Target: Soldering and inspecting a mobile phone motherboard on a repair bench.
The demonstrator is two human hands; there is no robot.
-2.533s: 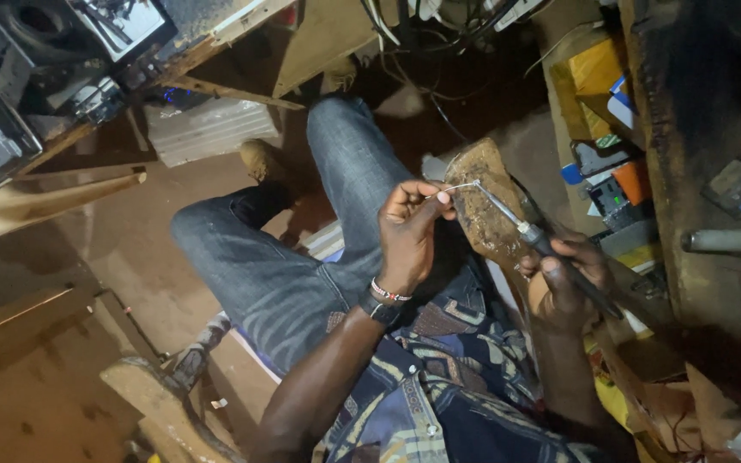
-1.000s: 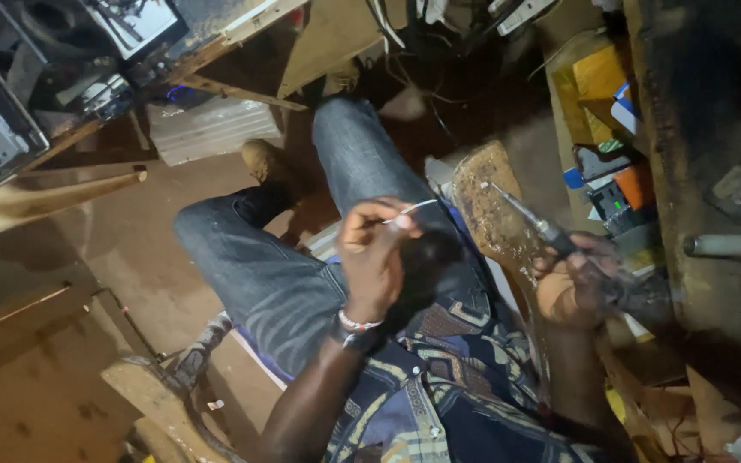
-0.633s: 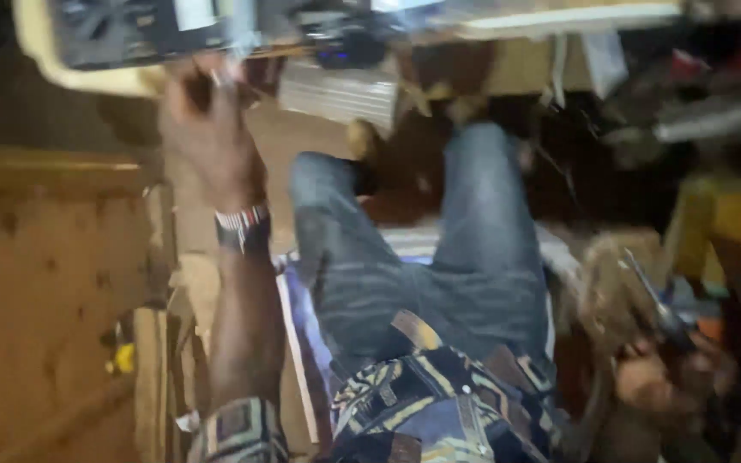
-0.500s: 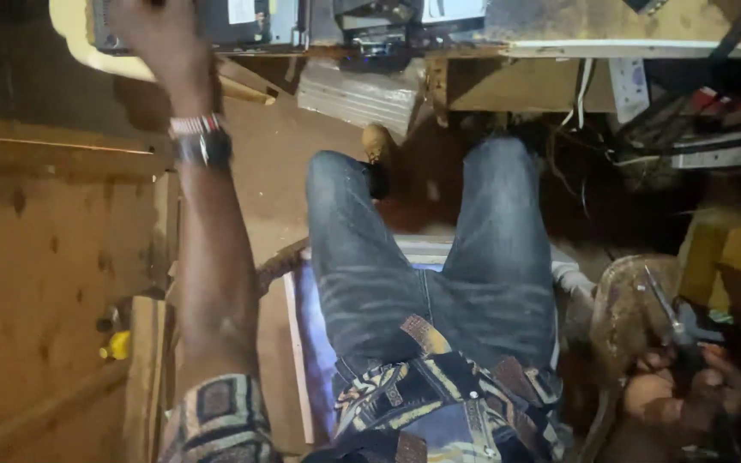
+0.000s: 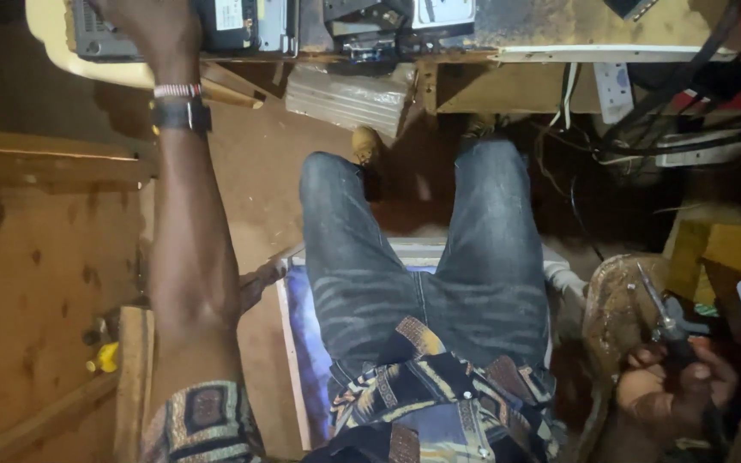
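My left hand (image 5: 152, 26) is stretched far up to the top left, resting on a grey electronic device (image 5: 100, 34) on a shelf; its fingers run out of the frame. A dark watch and a beaded band (image 5: 180, 103) sit on that wrist. At the bottom right, my right hand (image 5: 675, 386) is closed around a thin pointed metal tool (image 5: 658, 309). The tool's tip lies over a worn brown circuit board (image 5: 611, 300) propped beside my thigh. My jeans-clad legs (image 5: 413, 249) fill the middle.
Dark electronic units (image 5: 388, 17) line the shelf at the top, with a plastic-wrapped pack (image 5: 349, 90) below them. A white socket strip (image 5: 615, 86) and tangled black cables (image 5: 671, 120) hang top right. Yellow boxes (image 5: 713, 249) stand right, wooden boards (image 5: 36, 249) left.
My left hand left the board near my lap and reached up to the device on the shelf. The view swung left. My right hand kept the tool by the board.
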